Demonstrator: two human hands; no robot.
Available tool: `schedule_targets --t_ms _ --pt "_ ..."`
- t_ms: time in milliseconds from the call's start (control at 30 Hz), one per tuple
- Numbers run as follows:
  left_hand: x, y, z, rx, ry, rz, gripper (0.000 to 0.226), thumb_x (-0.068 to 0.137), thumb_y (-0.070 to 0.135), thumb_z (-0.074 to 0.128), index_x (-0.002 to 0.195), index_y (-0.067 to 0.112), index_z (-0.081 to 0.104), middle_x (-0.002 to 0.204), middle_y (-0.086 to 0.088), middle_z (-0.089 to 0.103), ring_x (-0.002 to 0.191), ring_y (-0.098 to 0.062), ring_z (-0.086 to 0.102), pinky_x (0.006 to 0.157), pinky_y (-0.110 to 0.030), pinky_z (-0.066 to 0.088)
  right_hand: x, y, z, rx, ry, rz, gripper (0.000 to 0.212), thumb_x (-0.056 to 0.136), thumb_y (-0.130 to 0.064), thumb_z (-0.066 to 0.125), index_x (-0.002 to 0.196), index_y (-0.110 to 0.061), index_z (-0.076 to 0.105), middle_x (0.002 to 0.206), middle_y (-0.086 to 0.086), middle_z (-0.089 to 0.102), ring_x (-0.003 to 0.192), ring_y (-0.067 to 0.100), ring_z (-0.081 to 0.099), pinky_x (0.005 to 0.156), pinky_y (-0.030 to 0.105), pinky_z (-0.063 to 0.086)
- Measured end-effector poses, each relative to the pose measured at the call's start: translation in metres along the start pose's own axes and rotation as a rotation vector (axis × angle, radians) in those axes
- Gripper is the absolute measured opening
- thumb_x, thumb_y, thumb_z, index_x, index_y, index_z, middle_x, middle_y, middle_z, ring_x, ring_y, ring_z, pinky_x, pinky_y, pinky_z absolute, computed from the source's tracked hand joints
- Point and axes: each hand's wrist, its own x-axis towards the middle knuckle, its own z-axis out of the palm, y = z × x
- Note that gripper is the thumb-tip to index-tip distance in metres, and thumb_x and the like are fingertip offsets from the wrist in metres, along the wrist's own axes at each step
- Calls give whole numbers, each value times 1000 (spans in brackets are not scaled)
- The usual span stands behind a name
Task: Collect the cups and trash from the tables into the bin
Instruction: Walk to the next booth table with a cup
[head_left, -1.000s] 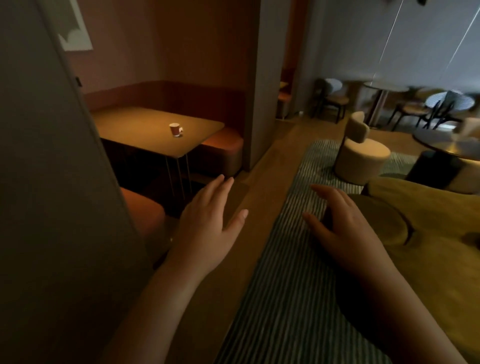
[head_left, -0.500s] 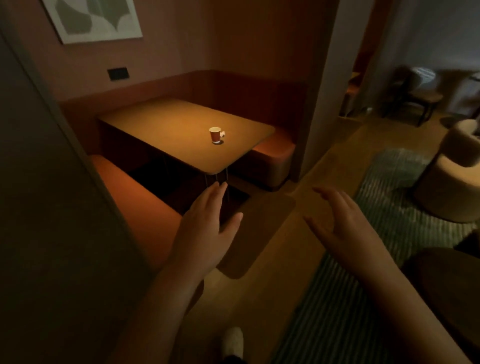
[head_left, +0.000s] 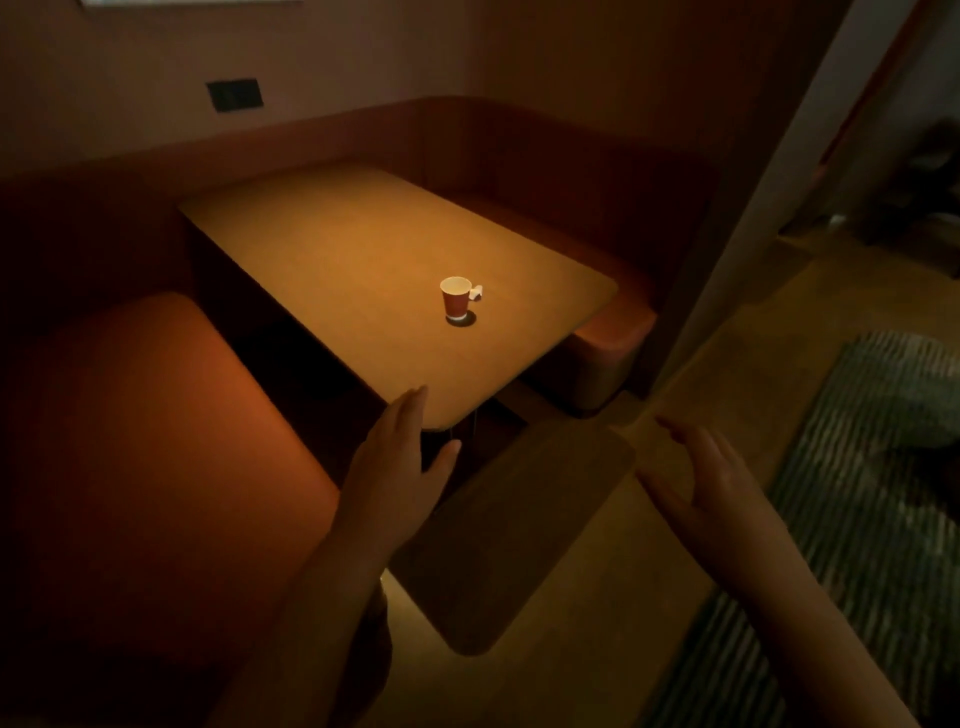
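**Red cup alone on booth table, both hands free**

Small red paper cup (head_left: 457, 305) w/ white inside and pale rim stands upright on the tan table (head_left: 337, 249), right of centre and closer to the near-right edge than to the wall end. A tiny white scrap (head_left: 476, 294) lies just beside it at the right; touching or not, can't tell. A dark round shadow sits at the cup's base.

Table corners are rounded. An orange bench (head_left: 145, 441) runs along the table's left edge. A 2nd bench end (head_left: 608, 338) shows past the right edge, next to a grey partition (head_left: 753, 208). Btwn the near corner and the partition there's open wood floor (head_left: 597, 597), w/ a striped rug (head_left: 857, 519) further right.

L hand (head_left: 392, 467): fingers straight and pressed together, thumb splayed out, holding nothing. Its tips are at the table's near corner; contact can't be told. R hand (head_left: 711, 493): fingers loosely spread, a bit bent, holding nothing, over the floor and well apart from the cup.
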Motion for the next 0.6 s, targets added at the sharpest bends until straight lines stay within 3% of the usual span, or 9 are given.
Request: schedule_targets --t_ms 200,433,600 --pt "141 -3 59 101 23 -50 72 89 48 48 147 26 12 152 1 20 135 -16 24 106 -39 30 156 60 40 51 -67 -88 55 85 -41 58 135 -26 40 129 -4 49 112 -2 39 88 21 33" --pt "251 -9 112 173 78 -237 75 89 51 47 147 28 6 155 3 12 139 -15 19 108 -35 24 335 96 101 100 -293 -210 65 84 -30 66 140 -15 37 139 5 44 128 16 40 99 25 33" --pt "304 -19 124 157 101 -345 75 89 49 48 148 26 7 155 2 14 139 -17 19 109 -42 26 429 94 139 71 -406 -332 62 86 -33 63 140 -20 36 142 2 41 121 14 43 92 22 33"
